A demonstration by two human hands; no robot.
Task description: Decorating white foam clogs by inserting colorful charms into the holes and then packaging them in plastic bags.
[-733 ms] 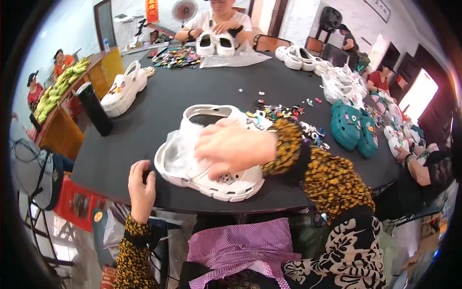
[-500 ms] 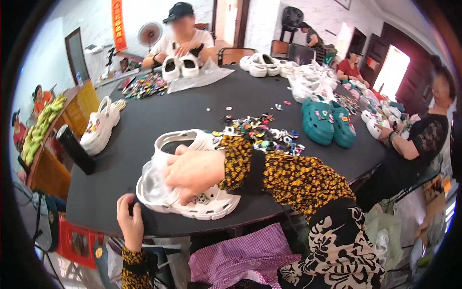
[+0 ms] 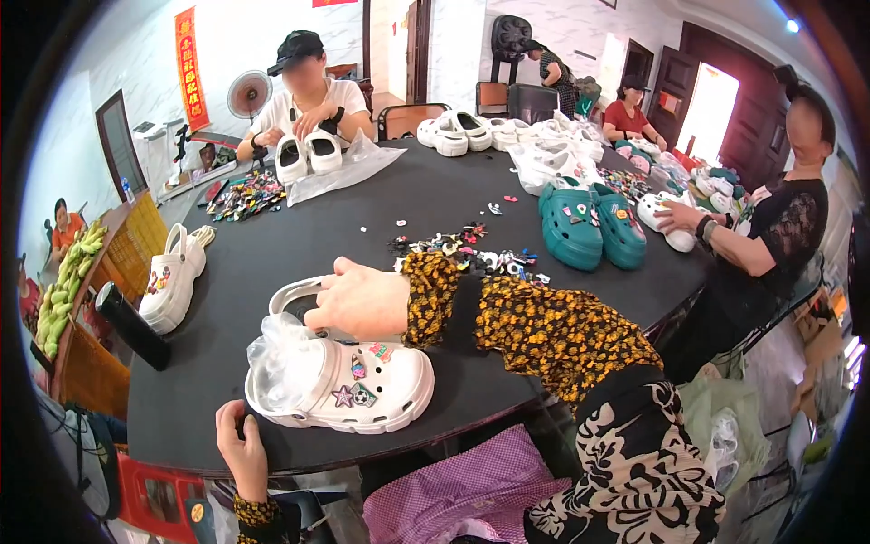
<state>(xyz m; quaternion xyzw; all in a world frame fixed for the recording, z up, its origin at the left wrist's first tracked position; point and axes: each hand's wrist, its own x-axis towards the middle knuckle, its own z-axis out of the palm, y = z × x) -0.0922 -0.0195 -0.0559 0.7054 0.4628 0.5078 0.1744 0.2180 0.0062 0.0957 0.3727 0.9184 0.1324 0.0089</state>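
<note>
A white clog [image 3: 399,397] lies on its sole near the table's front edge, with several charms on its upper, including a star and a football. Clear plastic [image 3: 288,363] bulges from its foot opening. Just beyond it is a second white clog [image 3: 292,296], mostly covered by my right hand [image 3: 358,297]. That hand is closed over its upper, fingers bent down toward the opening, fingertips partly hidden. At the front edge, left of the near clog, my left hand [image 3: 243,451] rests with thumb and fingers slightly apart, holding nothing.
A charm pile [image 3: 494,258] lies beyond my right forearm. Teal clogs [image 3: 573,227] stand to its right. A black cylinder [image 3: 131,325] and a charm-covered white clog [image 3: 170,281] are at left. Other people handle clogs around the black table [image 3: 217,340].
My right hand has moved off the near clog and plastic to the far clog, uncovering the charms. My left hand stays at the edge. The whole view has shifted slightly.
</note>
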